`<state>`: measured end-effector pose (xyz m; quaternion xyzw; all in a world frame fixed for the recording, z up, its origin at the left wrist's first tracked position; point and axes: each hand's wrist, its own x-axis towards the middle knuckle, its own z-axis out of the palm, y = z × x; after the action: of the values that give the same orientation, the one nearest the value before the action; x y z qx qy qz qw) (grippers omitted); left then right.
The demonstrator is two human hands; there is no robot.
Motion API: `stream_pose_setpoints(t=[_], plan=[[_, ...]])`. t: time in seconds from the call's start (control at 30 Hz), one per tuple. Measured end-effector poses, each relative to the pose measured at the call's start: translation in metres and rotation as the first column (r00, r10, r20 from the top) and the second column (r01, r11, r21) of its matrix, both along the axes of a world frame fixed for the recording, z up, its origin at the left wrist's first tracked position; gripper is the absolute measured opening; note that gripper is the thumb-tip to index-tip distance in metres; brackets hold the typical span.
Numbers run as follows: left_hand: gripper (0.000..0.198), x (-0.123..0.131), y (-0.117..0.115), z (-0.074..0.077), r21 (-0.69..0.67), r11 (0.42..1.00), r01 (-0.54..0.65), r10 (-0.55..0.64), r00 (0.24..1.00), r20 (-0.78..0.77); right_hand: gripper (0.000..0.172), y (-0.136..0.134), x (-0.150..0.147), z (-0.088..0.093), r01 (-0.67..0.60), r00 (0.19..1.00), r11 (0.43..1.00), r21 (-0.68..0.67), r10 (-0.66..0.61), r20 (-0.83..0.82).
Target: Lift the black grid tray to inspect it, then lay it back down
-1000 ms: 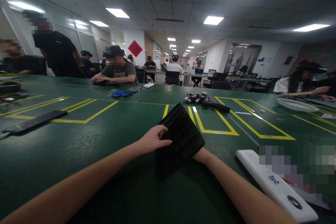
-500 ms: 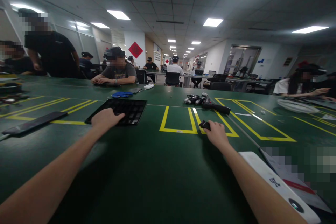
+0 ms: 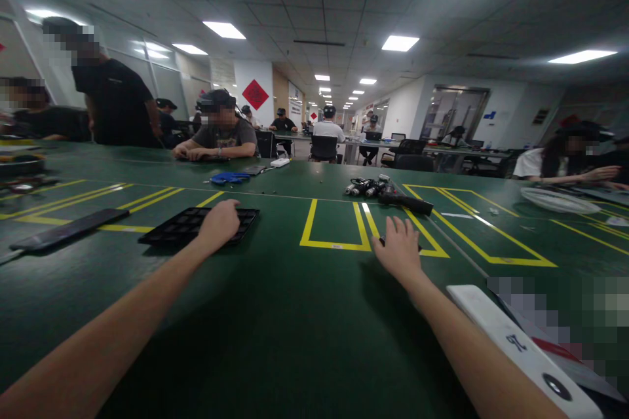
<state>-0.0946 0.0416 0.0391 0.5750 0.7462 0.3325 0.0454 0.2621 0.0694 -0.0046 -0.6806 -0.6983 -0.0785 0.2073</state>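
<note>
A black compartmented tray (image 3: 170, 226) lies on the green table (image 3: 295, 314). My left hand (image 3: 221, 219) is over its right part, back of the hand towards me, fingers curled closed. Whatever is in those fingers is hidden. My right hand (image 3: 399, 250) is right of the middle, above a yellow tape outline (image 3: 337, 246). Its fingers are spread apart and point away from me. Dark bits of a small black object show at the edges of this hand; most of it is covered, and its kind cannot be made out.
Beyond my right hand lie a bundle of black cables with metal connectors (image 3: 366, 186) and a black rod-like thing (image 3: 407, 203). A dark power bank-like slab (image 3: 73, 230) is at left. Blue gloves (image 3: 230, 177) lie behind the tray. A white device (image 3: 515, 344) is beside my right forearm. Several people sit around.
The tray has shifted left and now lies flatter. My left hand has moved right across it. My right hand's fingers have gone from gripping the small black object to spread out over it.
</note>
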Motion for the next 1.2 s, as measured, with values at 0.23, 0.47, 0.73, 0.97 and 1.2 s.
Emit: stream_pose_setpoints(t=[0.23, 0.47, 0.73, 0.97, 1.2], plan=[[0.043, 0.102, -0.001, -0.056, -0.166, 0.855, 0.492, -0.519, 0.819, -0.246, 0.064, -0.049, -0.058, -0.016, -0.539, 0.842, 0.820, -0.191, 0.523, -0.131], [0.043, 0.109, -0.010, -0.054, -0.113, 0.846, 0.521, -0.522, 0.765, -0.378, 0.059, -0.051, -0.058, -0.014, -0.624, 0.781, 0.741, -0.248, 0.606, -0.150], [0.049, 0.148, -0.089, -0.039, -0.285, 0.494, 0.821, -0.869, 0.466, -0.166, 0.047, 0.003, 0.009, -0.009, -0.043, 0.994, 0.999, 0.008, 0.042, 0.102], [0.034, 0.141, -0.057, -0.033, -0.200, 0.761, 0.617, -0.649, 0.722, -0.241, 0.039, 0.011, 0.028, -0.026, 0.056, 0.995, 0.991, -0.122, -0.045, 0.092], [0.022, 0.111, -0.001, -0.040, -0.248, 0.921, 0.301, -0.377, 0.851, -0.366, 0.037, 0.009, 0.026, -0.021, 0.057, 0.995, 0.994, -0.097, -0.049, 0.086]])
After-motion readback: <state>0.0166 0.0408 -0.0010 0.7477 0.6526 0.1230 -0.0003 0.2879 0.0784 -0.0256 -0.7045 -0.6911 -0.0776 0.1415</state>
